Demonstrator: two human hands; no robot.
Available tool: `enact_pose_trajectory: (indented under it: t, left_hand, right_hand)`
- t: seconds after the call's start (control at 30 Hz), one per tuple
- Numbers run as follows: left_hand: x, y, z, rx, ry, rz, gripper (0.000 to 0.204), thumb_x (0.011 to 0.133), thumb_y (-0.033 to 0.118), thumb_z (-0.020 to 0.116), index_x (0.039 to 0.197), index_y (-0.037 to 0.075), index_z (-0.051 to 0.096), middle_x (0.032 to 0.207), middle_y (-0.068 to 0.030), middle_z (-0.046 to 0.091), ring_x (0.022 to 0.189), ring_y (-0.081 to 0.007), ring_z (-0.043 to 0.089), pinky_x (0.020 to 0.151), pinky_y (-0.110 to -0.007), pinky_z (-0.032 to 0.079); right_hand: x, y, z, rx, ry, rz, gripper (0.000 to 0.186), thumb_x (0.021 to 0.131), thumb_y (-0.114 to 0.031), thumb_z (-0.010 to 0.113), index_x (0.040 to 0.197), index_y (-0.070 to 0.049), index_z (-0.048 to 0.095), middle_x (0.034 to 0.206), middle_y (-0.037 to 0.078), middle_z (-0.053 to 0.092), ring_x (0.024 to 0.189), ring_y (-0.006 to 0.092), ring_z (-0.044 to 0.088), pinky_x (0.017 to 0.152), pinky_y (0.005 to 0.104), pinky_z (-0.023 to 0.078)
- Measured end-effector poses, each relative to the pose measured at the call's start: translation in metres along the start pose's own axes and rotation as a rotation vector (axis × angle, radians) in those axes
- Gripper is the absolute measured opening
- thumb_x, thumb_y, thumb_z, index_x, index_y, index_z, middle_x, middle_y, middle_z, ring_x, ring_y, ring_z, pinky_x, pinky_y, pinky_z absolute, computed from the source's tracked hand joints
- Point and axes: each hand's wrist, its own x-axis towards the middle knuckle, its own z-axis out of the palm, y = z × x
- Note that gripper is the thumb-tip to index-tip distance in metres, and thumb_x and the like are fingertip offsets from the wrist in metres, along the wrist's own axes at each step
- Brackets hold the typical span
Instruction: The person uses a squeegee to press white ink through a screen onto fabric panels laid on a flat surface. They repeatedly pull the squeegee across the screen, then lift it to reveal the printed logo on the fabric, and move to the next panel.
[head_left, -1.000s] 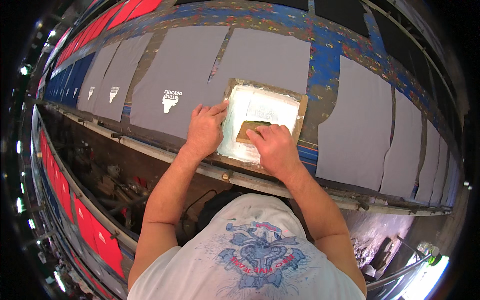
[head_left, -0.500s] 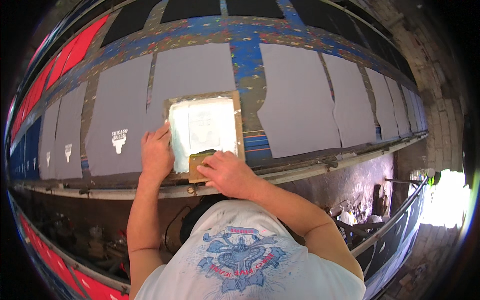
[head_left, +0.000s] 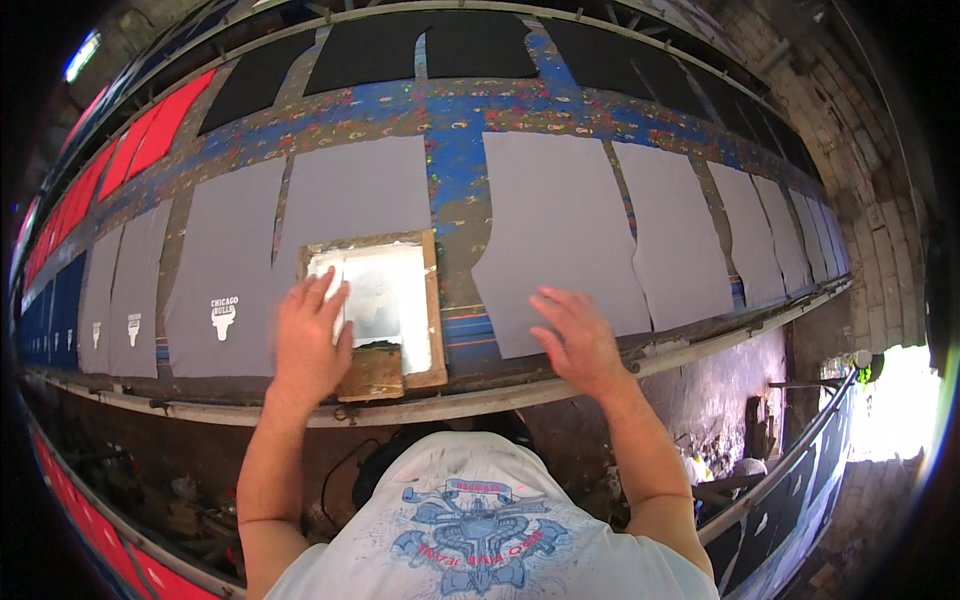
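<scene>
A wooden-framed printing screen (head_left: 432, 300) with a white coated mesh lies over the lower part of a grey fabric panel (head_left: 355, 185). In its near end rests a wooden squeegee (head_left: 371, 380), its far edge dark, with neither hand around it. My left hand (head_left: 312, 335) is open at the screen's left rail, fingers stretched over its edge; whether they press on the wood cannot be made out. Off to the right, my right hand (head_left: 578, 340) is empty, fingers apart, over the lower part of another grey panel (head_left: 560, 215). Whether it touches the cloth is unclear.
To the left, grey panels (head_left: 225, 240) carry small white prints. More unprinted grey panels (head_left: 675, 225) continue rightward. Black panels (head_left: 365, 55) and red panels (head_left: 150, 130) lie along the table's far side. A metal rail (head_left: 480, 402) borders the near edge.
My right hand has let go of the squeegee and moved right over the neighbouring grey panel. The left hand's fingers now extend farther over the screen's edge. The whole view has shifted slightly.
</scene>
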Motion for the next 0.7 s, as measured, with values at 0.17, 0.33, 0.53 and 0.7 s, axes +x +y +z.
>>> enact_pose_trajectory:
  t: [0.17,0.33,0.53,0.7]
  left_hand:
    - [0.035,0.126,0.033,-0.319,-0.054,0.212,0.076,0.091,0.009,0.087,0.162,0.003,0.060,0.171,-0.0232,0.058,0.157,-0.0488,0.054,0.134,-0.061,0.041]
    - [0.077,0.217,0.120,-0.426,-0.239,0.303,0.081,0.101,0.028,0.084,0.170,0.002,0.053,0.178,-0.0238,0.051,0.164,-0.0494,0.047,0.137,-0.063,0.036]
    - [0.145,0.234,0.210,-0.152,-0.275,0.271,0.087,0.109,0.056,0.073,0.176,0.006,0.049,0.185,-0.0216,0.042,0.172,-0.0486,0.035,0.140,-0.066,0.028]
    - [0.210,0.208,0.240,-0.056,-0.192,0.310,0.087,0.109,0.067,0.066,0.179,0.018,0.049,0.188,-0.0141,0.041,0.175,-0.0472,0.030,0.141,-0.069,0.025]
  right_hand:
    - [-0.012,0.088,-0.033,-0.071,-0.025,0.035,0.053,0.099,-0.017,0.088,0.149,-0.007,0.072,0.155,0.017,0.068,0.140,0.0420,0.066,0.115,0.0530,0.056]
    - [-0.018,0.161,-0.025,-0.115,-0.140,-0.049,0.062,0.101,-0.029,0.088,0.156,-0.007,0.069,0.164,0.019,0.062,0.151,0.0445,0.059,0.122,0.0576,0.051]
    - [0.006,0.221,-0.002,-0.112,-0.272,-0.119,0.075,0.105,-0.038,0.084,0.168,-0.007,0.059,0.181,0.019,0.045,0.169,0.0468,0.039,0.134,0.0609,0.039]
    - [0.049,0.264,0.015,-0.181,-0.289,-0.128,0.084,0.108,-0.048,0.078,0.175,-0.005,0.050,0.187,0.019,0.038,0.174,0.0459,0.032,0.138,0.0615,0.032]
